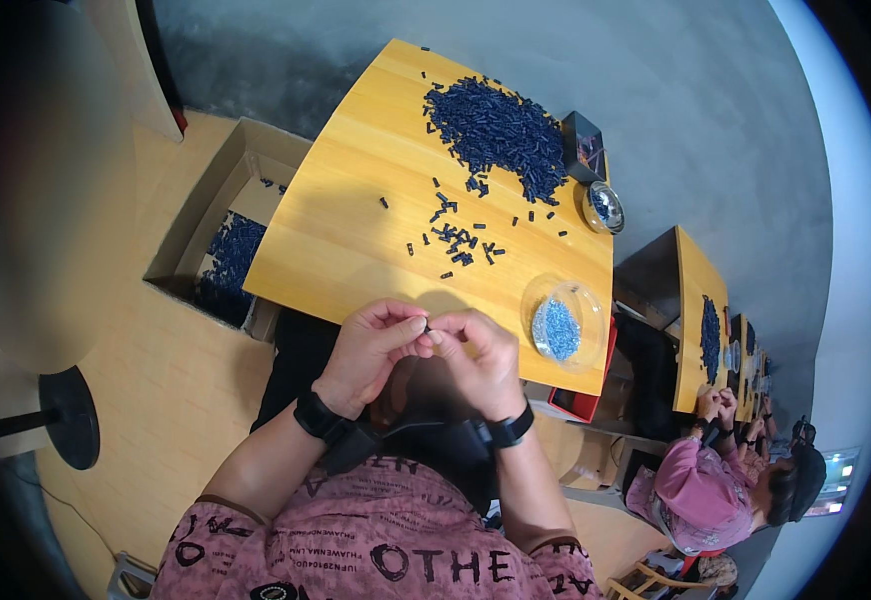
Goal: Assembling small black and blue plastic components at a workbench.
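Observation:
My left hand (pixel 381 345) and my right hand (pixel 478 358) meet just off the table's near edge. Thumbs and fingertips of both pinch one small dark piece (pixel 427 328), mostly covered by the fingers. Beyond them on the yellow wooden table (pixel 336 230) lies a loose scatter of short dark-blue, tube-like pieces (pixel 456 240). A large heap of the same pieces (pixel 496 125) covers the far part. To the right of my right hand, a clear round dish (pixel 596 310) holds many tiny light-blue parts (pixel 557 328).
At the table's far right stand a black box (pixel 583 145) and a shiny bowl (pixel 603 207) with dark-blue bits. On the floor at left, an open cardboard box (pixel 171 255) contains more dark pieces. Another person (pixel 711 490) works at a similar table (pixel 694 340) on the right.

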`<state>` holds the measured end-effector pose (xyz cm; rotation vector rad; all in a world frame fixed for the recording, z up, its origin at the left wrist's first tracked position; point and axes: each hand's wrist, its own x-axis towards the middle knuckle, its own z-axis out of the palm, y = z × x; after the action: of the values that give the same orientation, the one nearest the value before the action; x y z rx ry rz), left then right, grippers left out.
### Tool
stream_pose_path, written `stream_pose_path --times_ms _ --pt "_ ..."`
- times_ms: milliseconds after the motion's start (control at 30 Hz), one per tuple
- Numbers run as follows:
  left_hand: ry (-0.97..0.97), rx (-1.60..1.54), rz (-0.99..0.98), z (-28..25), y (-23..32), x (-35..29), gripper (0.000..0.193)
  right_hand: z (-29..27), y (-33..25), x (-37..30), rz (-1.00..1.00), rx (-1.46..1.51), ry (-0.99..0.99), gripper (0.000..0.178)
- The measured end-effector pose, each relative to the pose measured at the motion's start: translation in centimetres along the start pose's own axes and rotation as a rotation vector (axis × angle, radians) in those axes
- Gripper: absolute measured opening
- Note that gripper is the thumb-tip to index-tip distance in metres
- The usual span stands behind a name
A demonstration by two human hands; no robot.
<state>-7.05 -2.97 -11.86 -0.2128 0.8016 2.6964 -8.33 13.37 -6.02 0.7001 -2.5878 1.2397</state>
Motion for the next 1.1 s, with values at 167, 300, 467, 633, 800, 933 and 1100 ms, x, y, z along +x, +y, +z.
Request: stream_pose_path --times_ms 167,300,467,633,800,933,1100 --pt "0.06 -0.087 0.023 0.1 0.5 0.4 0.012 0.0 3.8 3.2 0.116 0.009 -0.021 0.023" --pt "0.049 -0.093 0.029 -0.1 0.3 0.4 0.012 1.1 5.6 4.1 0.024 -0.228 0.032 0.018" --pt "0.022 -0.103 0.057 -0.1 0.2 0.3 0.011 1.3 6.0 3.2 0.007 -0.2 0.078 0.017" --pt "-0.02 -0.108 0.101 -0.4 -0.3 0.1 0.011 -0.4 1.8 -0.1 0.566 0.438 0.081 0.013" --pt "-0.093 -0.062 0.132 1.3 -0.2 -0.4 0.012 -2.3 -3.1 -2.7 0.567 0.588 0.159 0.014" --pt "-0.202 -0.079 0.14 3.2 -0.8 -1.1 0.012 -3.1 -4.2 -4.5 0.428 0.382 0.201 0.015" --pt "-0.237 -0.033 0.119 4.9 -0.9 -2.4 0.012 -4.3 -5.8 -5.2 0.074 0.013 0.296 0.014"
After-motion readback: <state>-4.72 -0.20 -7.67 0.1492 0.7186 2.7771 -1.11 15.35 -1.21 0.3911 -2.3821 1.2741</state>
